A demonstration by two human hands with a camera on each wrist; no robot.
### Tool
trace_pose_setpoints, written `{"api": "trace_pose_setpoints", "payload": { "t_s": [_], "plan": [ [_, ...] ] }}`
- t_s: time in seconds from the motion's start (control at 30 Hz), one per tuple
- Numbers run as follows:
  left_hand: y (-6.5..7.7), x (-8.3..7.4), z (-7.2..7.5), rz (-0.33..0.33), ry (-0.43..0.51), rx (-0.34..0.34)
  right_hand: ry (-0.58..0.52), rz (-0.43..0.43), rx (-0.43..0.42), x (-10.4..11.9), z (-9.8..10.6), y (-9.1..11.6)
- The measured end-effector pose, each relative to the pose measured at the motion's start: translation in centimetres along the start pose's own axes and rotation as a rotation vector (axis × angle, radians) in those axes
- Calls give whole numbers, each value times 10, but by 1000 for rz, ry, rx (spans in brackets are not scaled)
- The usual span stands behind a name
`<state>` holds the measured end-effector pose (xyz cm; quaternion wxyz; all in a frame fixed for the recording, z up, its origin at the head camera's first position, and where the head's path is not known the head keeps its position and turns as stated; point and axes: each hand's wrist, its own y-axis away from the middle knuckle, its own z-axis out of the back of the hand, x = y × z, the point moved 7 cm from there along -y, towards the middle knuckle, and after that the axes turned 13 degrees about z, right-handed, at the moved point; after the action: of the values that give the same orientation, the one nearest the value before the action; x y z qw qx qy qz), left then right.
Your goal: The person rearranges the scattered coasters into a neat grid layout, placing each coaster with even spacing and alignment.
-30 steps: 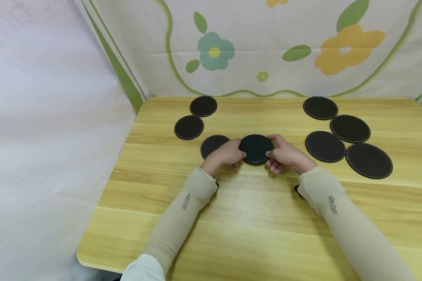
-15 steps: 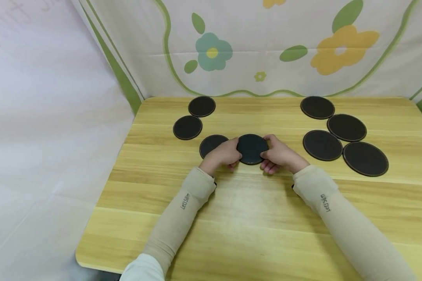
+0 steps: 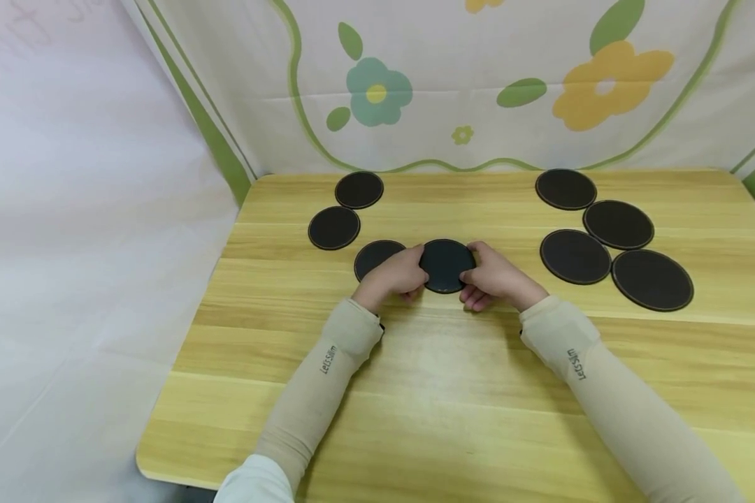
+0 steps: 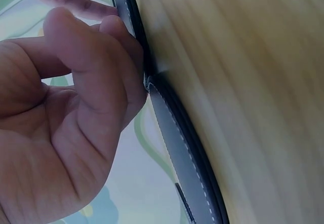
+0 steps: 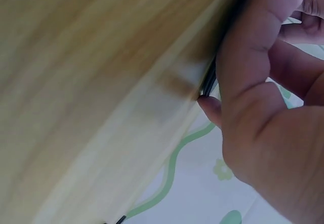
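Just right of the frame's centre, we see the left hand [image 3: 393,272] and the right hand [image 3: 495,274], fingers partly curled, gripping opposite edges of a smooth, round blackish disc [image 3: 446,267] over the yellowish wood-grain table [image 3: 447,398].

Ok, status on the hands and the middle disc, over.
Left hand, right hand: both grip middle disc. Possibly in the way leftward: neighbour disc, close beside, partly hidden by left hand.
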<state>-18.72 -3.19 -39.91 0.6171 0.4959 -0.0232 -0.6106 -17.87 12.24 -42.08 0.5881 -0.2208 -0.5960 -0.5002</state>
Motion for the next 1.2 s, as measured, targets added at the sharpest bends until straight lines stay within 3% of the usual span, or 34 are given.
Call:
{"api": "trace_pose_setpoints", "payload": {
  "t_s": [0.3,0.43,0.6,1.0,1.2],
  "plan": [
    [-2,6,6,0,6,-8,-31,21,14,1,-4,-1],
    [1,13,16,10,36,-40,-21,18,18,2,-5,0],
    [7,20,29,12,8,-102,-1,14,16,3,-3,2],
    [6,41,49,2,5,-111,6,23,2,8,-5,4],
    [9,49,74,-3,-49,-211,65,72,-8,26,-19,1]
  ]
}}
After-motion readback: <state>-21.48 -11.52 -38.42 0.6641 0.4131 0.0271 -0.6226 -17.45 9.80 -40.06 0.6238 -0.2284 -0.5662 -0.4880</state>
